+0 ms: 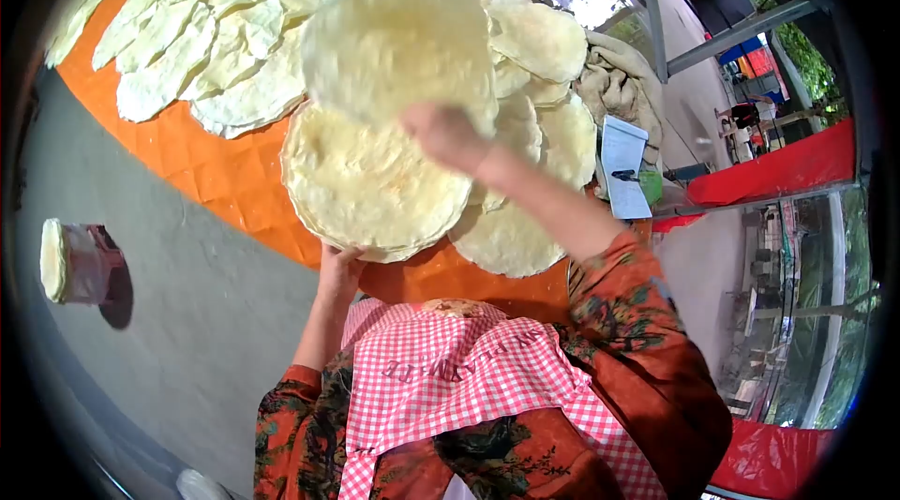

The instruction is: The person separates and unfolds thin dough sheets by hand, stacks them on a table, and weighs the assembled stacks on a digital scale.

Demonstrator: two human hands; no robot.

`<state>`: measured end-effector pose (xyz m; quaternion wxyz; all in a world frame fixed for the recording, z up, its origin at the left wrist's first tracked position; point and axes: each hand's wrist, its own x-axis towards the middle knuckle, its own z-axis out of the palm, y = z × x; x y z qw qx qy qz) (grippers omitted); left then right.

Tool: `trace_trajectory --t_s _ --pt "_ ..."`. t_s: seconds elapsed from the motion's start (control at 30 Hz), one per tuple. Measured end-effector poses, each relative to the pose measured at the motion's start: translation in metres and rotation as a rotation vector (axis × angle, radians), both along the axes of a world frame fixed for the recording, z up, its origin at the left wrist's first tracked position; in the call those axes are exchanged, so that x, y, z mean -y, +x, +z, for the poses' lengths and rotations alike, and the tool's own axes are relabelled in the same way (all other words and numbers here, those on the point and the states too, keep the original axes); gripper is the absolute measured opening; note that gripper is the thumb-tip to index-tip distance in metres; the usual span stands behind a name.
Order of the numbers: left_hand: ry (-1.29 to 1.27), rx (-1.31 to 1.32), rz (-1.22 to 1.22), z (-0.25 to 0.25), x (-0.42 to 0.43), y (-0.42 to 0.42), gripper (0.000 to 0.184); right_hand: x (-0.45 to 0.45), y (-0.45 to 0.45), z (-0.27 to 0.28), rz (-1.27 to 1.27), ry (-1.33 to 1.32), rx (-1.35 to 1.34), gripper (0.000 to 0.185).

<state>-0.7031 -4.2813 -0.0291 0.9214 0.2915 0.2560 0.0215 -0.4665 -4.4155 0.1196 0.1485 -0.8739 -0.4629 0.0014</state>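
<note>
My right hand (448, 136) is closed on the near edge of a large, thin round flatbread (398, 41), which is blurred by motion above the table. Under it lies a stack of round flatbreads (375, 186) close to my body. My left hand (340, 266) touches the near edge of that stack, its fingers partly hidden beneath the breads. Many overlapping flatbreads (225, 45) cover the left part of the orange cloth, and more flatbreads (539, 36) lie to the right.
The orange cloth (220, 186) covers the table. On its right are a bundled beige cloth (609, 78) and an open notebook (622, 158) with a dark object on it. A clear container (86, 264) with flatbreads stands on the grey floor (187, 341) at left.
</note>
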Motion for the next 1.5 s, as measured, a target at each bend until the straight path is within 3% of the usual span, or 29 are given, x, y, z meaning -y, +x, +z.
trace_trajectory --t_s 0.03,0.07,0.17,0.43,0.57,0.67,0.87,1.1,1.4,1.5 --pt "-0.004 0.007 0.009 -0.006 0.005 0.002 0.066 0.009 -0.021 -0.052 0.092 0.135 0.027 0.021" --pt "-0.007 0.018 0.016 -0.009 0.008 0.004 0.068 0.017 -0.043 -0.091 0.099 0.108 -0.043 0.018" --pt "0.039 0.001 -0.034 -0.008 0.014 0.007 0.067 0.030 -0.077 -0.119 0.110 0.150 -0.072 0.017" --pt "0.021 -0.008 0.040 0.000 0.026 0.007 0.062 0.022 -0.100 -0.091 0.044 0.204 -0.036 0.018" --pt "-0.002 -0.076 0.061 -0.003 0.027 0.007 0.060 0.017 -0.103 -0.132 -0.008 0.175 -0.048 0.018" --pt "-0.013 -0.050 0.097 -0.011 0.029 0.007 0.057 0.007 -0.110 -0.101 -0.011 0.257 -0.023 0.019" --pt "0.123 -0.077 0.094 -0.007 0.032 0.011 0.057 -0.007 -0.125 -0.128 0.012 0.195 -0.138 0.026" --pt "0.101 -0.100 0.219 -0.019 0.026 0.017 0.054 0.004 -0.113 -0.130 -0.022 0.211 -0.206 0.032" --pt "0.140 -0.144 0.182 -0.012 0.024 0.018 0.052 -0.002 -0.127 -0.127 0.013 0.272 -0.209 0.023" --pt "0.137 -0.141 0.199 -0.007 0.024 0.022 0.053 -0.001 -0.114 -0.134 -0.036 0.265 -0.356 0.024"
